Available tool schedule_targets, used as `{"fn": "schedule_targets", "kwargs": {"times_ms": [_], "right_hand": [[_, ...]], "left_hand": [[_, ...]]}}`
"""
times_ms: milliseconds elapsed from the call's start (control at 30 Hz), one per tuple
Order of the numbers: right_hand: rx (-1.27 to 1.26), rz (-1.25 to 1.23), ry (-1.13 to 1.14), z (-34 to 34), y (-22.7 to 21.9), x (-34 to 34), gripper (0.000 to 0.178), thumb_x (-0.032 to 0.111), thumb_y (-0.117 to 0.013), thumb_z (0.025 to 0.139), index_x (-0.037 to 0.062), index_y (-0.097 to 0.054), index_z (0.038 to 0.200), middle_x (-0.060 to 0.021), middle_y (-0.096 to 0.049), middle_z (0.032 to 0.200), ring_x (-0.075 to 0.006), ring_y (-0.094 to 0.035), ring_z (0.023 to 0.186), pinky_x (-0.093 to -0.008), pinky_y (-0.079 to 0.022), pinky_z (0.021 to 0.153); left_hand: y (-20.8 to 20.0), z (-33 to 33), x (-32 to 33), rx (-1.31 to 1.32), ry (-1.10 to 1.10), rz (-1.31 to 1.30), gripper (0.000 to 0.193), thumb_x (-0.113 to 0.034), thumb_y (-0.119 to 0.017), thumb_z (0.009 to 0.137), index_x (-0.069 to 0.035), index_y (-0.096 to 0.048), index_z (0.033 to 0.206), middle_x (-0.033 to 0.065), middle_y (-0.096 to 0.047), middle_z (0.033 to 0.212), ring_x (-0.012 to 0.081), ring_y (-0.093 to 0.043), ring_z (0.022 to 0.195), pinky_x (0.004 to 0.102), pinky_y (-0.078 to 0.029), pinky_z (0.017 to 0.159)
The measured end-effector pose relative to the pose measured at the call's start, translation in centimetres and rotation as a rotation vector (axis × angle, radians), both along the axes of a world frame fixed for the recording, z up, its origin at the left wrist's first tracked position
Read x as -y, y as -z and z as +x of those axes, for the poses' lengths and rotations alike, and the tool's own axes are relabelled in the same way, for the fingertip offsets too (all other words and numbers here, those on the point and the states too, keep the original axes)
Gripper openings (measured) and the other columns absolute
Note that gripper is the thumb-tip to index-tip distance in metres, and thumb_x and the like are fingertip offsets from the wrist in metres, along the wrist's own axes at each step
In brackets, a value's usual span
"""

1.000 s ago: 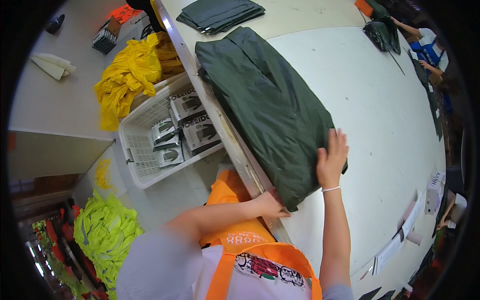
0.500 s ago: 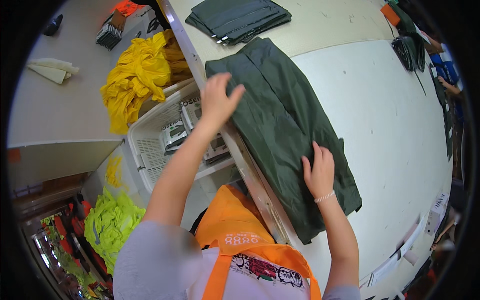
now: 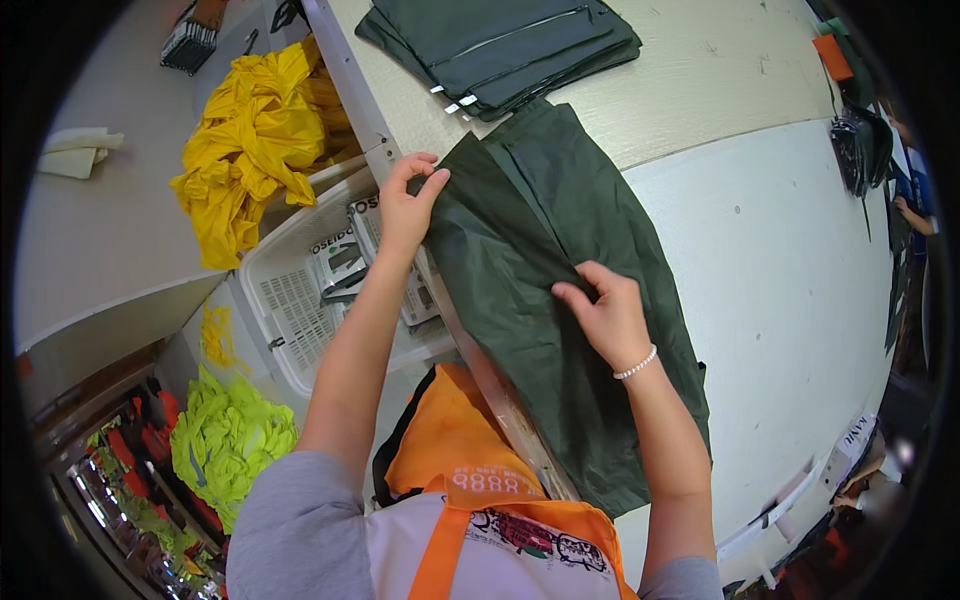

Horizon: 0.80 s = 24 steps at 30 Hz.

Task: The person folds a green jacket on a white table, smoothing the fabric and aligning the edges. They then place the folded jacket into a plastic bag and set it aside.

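white worktable (image 3: 790, 260) beside a pale floor (image 3: 110, 240).

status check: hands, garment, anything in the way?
Left hand pinching dark green garment at its table-edge corner. Right hand gripping a mid-garment fold. Folded dark stack just beyond; nothing in the way.

Seen from a single head-worn fisheye camera, the view looks steeply down the wearer's chest onto a pale work table (image 3: 780, 290), close enough that both forearms rise from the lower edge. The left hand (image 3: 405, 205) and right hand (image 3: 610, 320) sit near the middle, on a dark green, smooth-fabric garment (image 3: 560, 330). A black circular rim bounds the view, and the table's metal edge bends toward it. A white plastic basket (image 3: 290, 300) lies left, below table level.
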State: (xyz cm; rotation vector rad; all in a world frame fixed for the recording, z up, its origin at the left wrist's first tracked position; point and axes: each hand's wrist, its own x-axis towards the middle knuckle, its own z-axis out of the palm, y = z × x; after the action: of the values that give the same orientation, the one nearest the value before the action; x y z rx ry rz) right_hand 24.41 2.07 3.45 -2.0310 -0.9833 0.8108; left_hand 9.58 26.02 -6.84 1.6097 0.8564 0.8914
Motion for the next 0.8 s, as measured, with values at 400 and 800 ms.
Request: {"fn": "schedule_targets", "kwargs": {"times_ms": [400, 800], "right_hand": [[0.135, -0.285, 0.044, 12.0, 1.8, -6.1, 0.047, 0.034, -0.074, 0.077, -0.0032, -0.063, 0.103, -0.0119, -0.065, 0.092, -0.0226, -0.061, 0.083, -0.0325, -0.048, 0.074], [-0.386, -0.366, -0.028, 15.7, 0.4, -8.6, 0.066, 0.041, -0.077, 0.074, -0.0073, -0.057, 0.115, -0.0186, -0.066, 0.102, -0.0248, -0.064, 0.092, -0.0341, -0.049, 0.087]], "left_hand": [[-4.0, -3.7, 7.9, -0.339, 0.068, -0.582, 0.036, -0.018, -0.071, 0.082, 0.004, -0.059, 0.108, 0.0076, -0.062, 0.101, 0.0132, -0.059, 0.086, 0.0278, -0.047, 0.077], [-6.8, -0.6, 8.3, 0.247, -0.095, -0.849, 0.041, -0.01, -0.063, 0.087, 0.003, -0.048, 0.123, 0.0115, -0.054, 0.124, 0.0169, -0.056, 0.103, 0.0302, -0.044, 0.09]]}}
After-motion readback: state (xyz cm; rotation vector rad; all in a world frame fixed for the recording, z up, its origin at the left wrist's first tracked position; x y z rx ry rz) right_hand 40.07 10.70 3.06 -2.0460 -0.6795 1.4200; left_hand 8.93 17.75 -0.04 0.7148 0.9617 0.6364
